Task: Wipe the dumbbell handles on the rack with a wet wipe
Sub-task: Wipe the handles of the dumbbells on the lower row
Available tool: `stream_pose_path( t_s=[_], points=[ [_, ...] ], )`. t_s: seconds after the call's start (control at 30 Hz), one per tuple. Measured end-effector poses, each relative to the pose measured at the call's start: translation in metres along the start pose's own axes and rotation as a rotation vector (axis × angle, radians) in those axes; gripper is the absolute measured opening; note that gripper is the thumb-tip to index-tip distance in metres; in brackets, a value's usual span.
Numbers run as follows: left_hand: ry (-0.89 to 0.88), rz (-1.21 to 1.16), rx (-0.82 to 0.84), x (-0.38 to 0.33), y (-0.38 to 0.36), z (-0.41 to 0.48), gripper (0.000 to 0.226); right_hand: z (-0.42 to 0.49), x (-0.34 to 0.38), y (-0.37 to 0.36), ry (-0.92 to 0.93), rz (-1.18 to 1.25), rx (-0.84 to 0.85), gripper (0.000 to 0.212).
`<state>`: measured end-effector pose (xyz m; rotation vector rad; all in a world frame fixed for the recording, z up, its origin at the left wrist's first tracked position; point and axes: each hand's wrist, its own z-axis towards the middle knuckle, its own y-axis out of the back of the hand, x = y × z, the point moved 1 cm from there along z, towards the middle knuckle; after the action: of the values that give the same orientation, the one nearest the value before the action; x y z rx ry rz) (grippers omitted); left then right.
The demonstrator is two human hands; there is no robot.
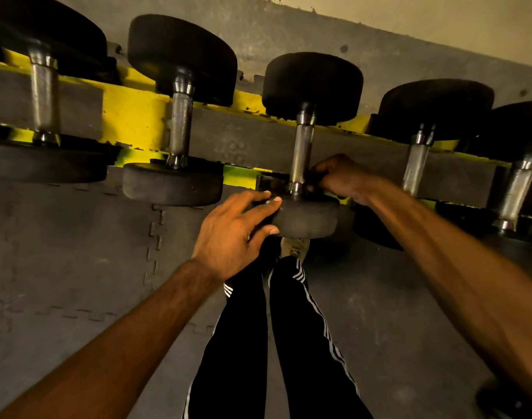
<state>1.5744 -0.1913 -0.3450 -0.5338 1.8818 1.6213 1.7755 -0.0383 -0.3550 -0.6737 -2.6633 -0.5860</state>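
The middle dumbbell's knurled steel handle runs between two black rubber heads on the yellow rack. My left hand grips the near head, fingers lying on top and thumb against its side. My right hand sits just right of the handle's near end, with its fingers curled in toward the collar. A dark patch lies between those fingers and the steel, and I cannot make out a wet wipe there. Other handles stand to the left and right.
Several more black dumbbells line the rack on both sides, close together. Under the rack lies grey interlocking foam flooring. My legs in black striped trousers stand directly below the middle dumbbell, and a wall rises behind the rack.
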Motion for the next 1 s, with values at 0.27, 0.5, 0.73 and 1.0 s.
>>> stream_pose_path(
  t_s=[0.27,0.5,0.73,1.0],
  points=[
    [0.035,0.002,-0.008,-0.005,-0.006,0.000,0.044,-0.013,0.007,0.000,0.448,-0.463,-0.134,0.015],
    [0.033,0.006,0.006,-0.005,-0.005,0.001,0.042,0.006,0.066,-0.030,0.596,-1.131,-0.131,0.017],
    [0.084,-0.012,0.003,-0.009,-0.005,0.000,0.044,0.022,0.109,-0.051,0.385,-1.470,0.039,0.030],
    [0.070,-0.024,-0.025,-0.008,-0.008,-0.002,0.041,0.005,0.103,-0.029,0.413,-1.363,0.215,0.015]
  ],
)
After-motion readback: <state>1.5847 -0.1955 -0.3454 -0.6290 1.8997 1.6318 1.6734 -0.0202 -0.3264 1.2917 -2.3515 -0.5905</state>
